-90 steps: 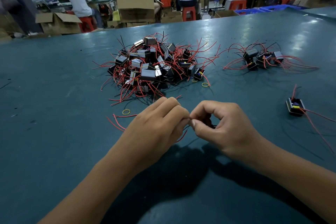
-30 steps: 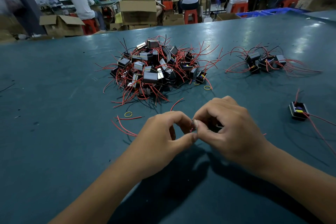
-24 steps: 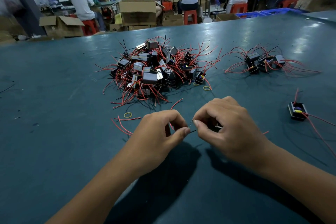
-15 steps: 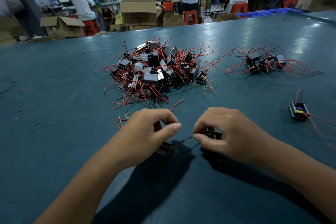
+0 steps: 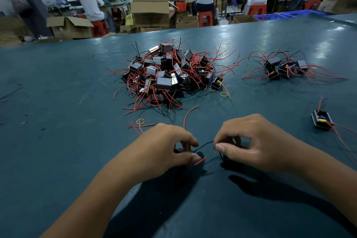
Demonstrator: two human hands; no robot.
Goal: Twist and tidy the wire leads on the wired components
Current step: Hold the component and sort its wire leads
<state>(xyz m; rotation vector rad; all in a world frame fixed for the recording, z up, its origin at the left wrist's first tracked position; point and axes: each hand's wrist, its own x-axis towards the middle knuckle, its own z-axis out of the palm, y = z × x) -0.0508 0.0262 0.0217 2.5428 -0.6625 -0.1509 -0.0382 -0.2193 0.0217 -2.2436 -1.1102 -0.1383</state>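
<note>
Stretching between the two hands, a thin black lead (image 5: pixel 203 144) hangs just above the table (image 5: pixel 58 150); the left hand (image 5: pixel 164 149) pinches one end beside a component, the right hand (image 5: pixel 251 145) pinches the other (parts mostly hidden). Judging by the big pile (image 5: pixel 166 75) against the small group (image 5: pixel 284 67), most work remains.

Bare table (image 5: pixel 58 141) lies open on the left; the component pile (image 5: pixel 166 75) blocks straight ahead, perhaps loosely.

1 head view, forward and down, near the hands (image 5: pixel 210 147).
</note>
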